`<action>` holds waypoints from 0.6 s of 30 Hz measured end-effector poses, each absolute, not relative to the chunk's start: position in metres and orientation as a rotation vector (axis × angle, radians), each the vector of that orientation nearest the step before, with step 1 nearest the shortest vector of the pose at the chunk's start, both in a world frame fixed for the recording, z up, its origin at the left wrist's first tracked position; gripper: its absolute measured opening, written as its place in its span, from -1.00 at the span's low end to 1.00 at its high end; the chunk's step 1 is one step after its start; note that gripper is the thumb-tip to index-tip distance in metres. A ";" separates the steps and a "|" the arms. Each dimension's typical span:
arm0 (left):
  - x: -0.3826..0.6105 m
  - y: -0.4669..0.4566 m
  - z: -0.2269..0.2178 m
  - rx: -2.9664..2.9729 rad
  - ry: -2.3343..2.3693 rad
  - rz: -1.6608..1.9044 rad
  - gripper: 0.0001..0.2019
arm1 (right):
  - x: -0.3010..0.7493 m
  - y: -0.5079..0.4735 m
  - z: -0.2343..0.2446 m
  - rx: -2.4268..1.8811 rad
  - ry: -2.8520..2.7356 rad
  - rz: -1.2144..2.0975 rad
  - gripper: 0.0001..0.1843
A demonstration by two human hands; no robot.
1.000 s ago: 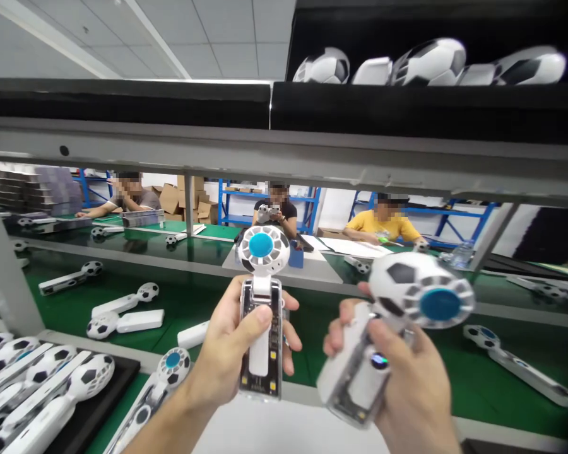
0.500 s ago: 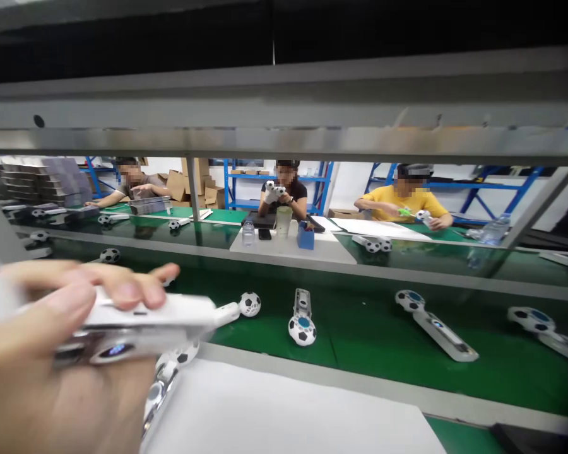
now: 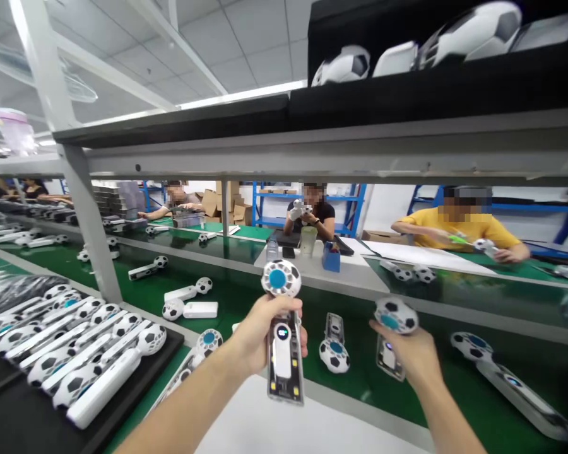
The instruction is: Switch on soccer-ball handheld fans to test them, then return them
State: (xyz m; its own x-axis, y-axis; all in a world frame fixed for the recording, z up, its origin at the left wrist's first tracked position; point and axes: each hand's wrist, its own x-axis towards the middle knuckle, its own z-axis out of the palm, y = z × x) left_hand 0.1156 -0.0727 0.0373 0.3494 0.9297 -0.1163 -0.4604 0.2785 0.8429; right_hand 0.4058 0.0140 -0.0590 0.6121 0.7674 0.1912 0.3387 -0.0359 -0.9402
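Note:
My left hand (image 3: 260, 337) is closed round the clear handle of a football-patterned handheld fan (image 3: 280, 328), held upright with its blue-centred head on top and its small round display lit. My right hand (image 3: 409, 353) grips a second fan of the same kind (image 3: 392, 331), held out over the green conveyor belt (image 3: 407, 391), its head tilted up and left. Both fans are at arm's length in front of me. Another fan (image 3: 334, 345) lies on the belt between my two hands.
A black tray (image 3: 9, 416) at lower left holds several finished fans. A white sheet (image 3: 265, 429) lies below my arms. More fans lie along the belt. A grey shelf rail (image 3: 312, 157) crosses overhead. Three people sit working at the far side.
My view swung left and down, then back up. Both hands are again raised in front of me with a fan each, now held further out over the belt.

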 end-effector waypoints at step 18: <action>0.097 -0.157 0.009 0.923 0.634 1.132 -0.31 | 0.382 0.016 -0.094 -2.065 -1.398 0.367 -0.54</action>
State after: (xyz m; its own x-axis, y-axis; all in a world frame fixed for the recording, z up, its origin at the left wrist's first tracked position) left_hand 0.0967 -0.1568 0.0091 0.3216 0.9466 0.0231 -0.4747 0.1401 0.8689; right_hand 0.3821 0.0157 -0.0936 0.4040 0.9085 0.1064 0.7393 -0.2557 -0.6230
